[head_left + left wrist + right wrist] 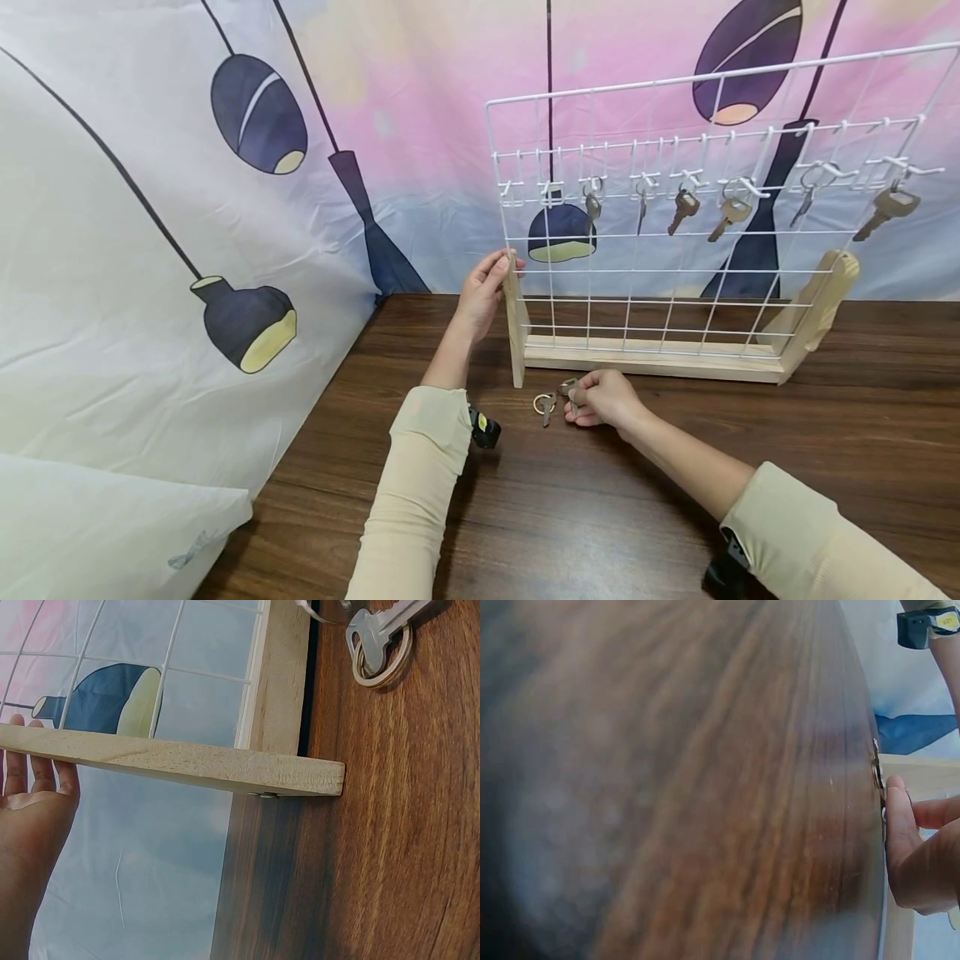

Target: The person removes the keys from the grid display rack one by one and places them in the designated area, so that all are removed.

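A white wire grid rack (652, 360) on a wooden stand stands upright on the table. Around the top of its left wooden post (516, 333) curls my left hand (480, 296); in the left wrist view its fingers reach behind the post's edge. Low over the table, just in front of the stand's base, my right hand (606, 398) pinches a key (567, 387) between thumb and fingers. To its left lies another key on a ring (545, 407), flat on the wood. In the right wrist view the pinched key is mostly hidden by the fingers.
Several keys, among them a brass-toned key (731, 218), hang by rings from the rack's hooks. Hooks at the rack's left end hold no key. A printed cloth (442, 167) closes off the back and left. Dark wooden table (570, 517) extends in front.
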Demonstrator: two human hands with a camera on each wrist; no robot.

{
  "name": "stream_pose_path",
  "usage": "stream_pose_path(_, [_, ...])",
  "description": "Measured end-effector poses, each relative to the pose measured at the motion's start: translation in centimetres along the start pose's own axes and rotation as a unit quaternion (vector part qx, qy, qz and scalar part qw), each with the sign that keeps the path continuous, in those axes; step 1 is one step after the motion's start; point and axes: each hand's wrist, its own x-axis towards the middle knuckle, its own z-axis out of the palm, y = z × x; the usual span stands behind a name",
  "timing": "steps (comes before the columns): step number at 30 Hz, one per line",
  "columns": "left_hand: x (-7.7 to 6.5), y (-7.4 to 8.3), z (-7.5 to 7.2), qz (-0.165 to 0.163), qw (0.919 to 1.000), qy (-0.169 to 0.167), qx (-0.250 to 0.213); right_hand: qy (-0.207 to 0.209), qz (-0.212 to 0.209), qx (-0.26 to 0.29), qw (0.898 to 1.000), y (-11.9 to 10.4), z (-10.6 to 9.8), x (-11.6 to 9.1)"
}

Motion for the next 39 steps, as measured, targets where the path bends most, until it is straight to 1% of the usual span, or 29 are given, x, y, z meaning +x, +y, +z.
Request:
stream_pose_path(13, [0.0, 0.1, 0.0, -0.006, 1.0, 0.0, 0.004, -0.014, 0.03, -0.038, 0.999, 0.6, 0.3, -0.3])
stream_pose_path(17, [0.0, 0.1, 0.1, -0.006, 1.0, -0.001, 0.005, -0.007, 0.031, -0.053, 0.998, 0.7, 0.3, -0.4])
stream_pose_path(27, [-0.1, 0.2, 0.2, -0.003, 1.0, 0.005, 0.0, 0.017, 0.025, -0.117, 0.993, 0.6, 1.0, -0.6])
stream_pose_path(39, [0.0, 0.1, 0.0, -0.001, 1.0, -0.001, -0.004, 0.022, 0.024, -0.118, 0.993, 0.6, 1.2, -0.5])
